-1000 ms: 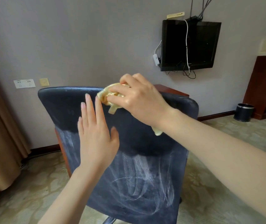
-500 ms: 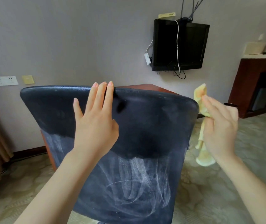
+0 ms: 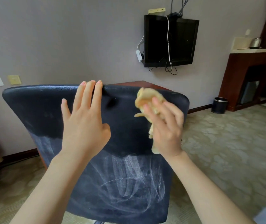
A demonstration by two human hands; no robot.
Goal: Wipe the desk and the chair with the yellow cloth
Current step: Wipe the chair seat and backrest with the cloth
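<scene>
your left hand (image 3: 83, 126) lies flat and open on the chair (image 3: 48, 110) back, fingertips at its top edge. your right hand (image 3: 166, 130) clutches the bunched yellow cloth (image 3: 146, 98) against the back's upper right. the desk (image 3: 138, 84) corner shows just behind the chair.

Left hand (image 3: 84, 126) flat, fingers straight, on dark chair back (image 3: 40, 110) near top edge. Right hand (image 3: 166, 126) grips bunched yellow cloth (image 3: 146, 97) against chair back's upper right. White streaks on lower back. Tabletop (image 3: 138, 84) corner behind.
</scene>
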